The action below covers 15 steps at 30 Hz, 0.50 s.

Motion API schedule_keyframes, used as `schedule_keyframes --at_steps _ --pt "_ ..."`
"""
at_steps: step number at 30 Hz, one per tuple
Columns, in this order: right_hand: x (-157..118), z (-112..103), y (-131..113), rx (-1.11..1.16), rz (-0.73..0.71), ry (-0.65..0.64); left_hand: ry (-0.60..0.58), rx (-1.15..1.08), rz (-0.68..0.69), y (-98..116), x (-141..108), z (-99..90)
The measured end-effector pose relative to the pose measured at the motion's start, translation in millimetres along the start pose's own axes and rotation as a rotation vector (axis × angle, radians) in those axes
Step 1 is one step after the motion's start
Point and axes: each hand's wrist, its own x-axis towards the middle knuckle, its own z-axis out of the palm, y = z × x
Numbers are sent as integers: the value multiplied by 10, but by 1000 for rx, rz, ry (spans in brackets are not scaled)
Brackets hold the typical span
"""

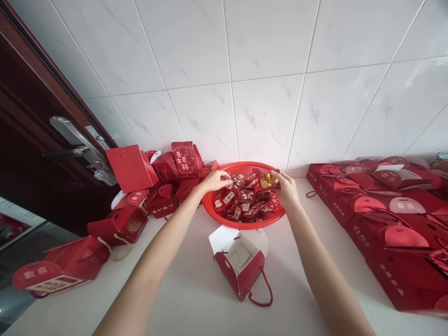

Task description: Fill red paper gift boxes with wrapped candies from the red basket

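Observation:
A red plastic basket [212, 211] filled with wrapped candies [247, 205] stands against the tiled wall. My left hand [217, 180] is at the basket's left side, its fingers pinched together by the candies; what they hold, if anything, is too small to name. At the basket's right side, my right hand [285, 186] grips a shiny gold-and-red wrapped candy [268, 180]. In front of the basket, between my forearms, an open red box [238, 263] with a white inside and a red cord handle sits with nothing in it.
Several red boxes [163, 200] stand in a loose group on the left, near a dark door [38, 116] with a metal handle. Rows of closed red boxes [371, 242] with cords fill the right side of the white table [189, 289].

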Motion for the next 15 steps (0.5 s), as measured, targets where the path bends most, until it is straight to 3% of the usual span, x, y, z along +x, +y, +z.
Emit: schedule_keyframes --at_steps 7,11,15 --pt "1 -2 5 -2 -20 -10 -37 70 10 -7 231 49" --pt "2 3 -1 1 -24 -4 -4 -5 67 81 334 180" --pt "0 8 1 13 -35 -16 -65 -69 121 160 393 311"
